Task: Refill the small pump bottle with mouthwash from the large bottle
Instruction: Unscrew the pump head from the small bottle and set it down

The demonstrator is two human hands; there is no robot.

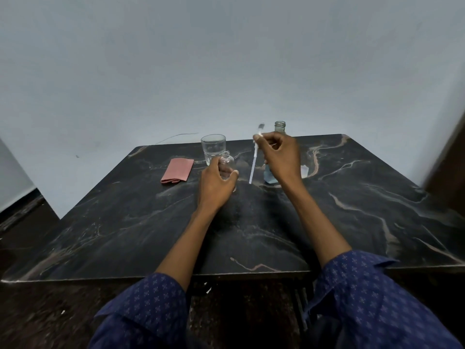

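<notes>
Left hand: the left hand (217, 183) is wrapped round the small bottle (227, 165), thumb on the near right side, fingers on the left, holding it upright on the table (352, 210).
Small bottle: clear, round-shouldered, with a narrow open neck that stands above the hand; its lower body is hidden behind the palm. No liquid can be made out in it.
Right hand: the right hand (280, 157) is raised above the table and pinches the pump (256, 149) near its top between thumb and fingertips.
Pump: out of the small bottle, held to that bottle's right and apart from it. Its white dip tube slants down and to the left, with the lower end just above or at the tabletop; which of the two I cannot tell. The head above the fingers is blurred.
Large bottle: the large bottle (279, 127) stands upright behind the right hand, uncapped, its open neck showing over the knuckles. Blue liquid shows low in it, beside the wrist; the middle is hidden by the hand.
Glass: a clear glass (213, 147) stands just behind the small bottle.
Cloth: a folded pink cloth (177, 170) lies flat to the left of the glass.
Sleeves: dark blue, patterned, pushed up the forearms.
</notes>
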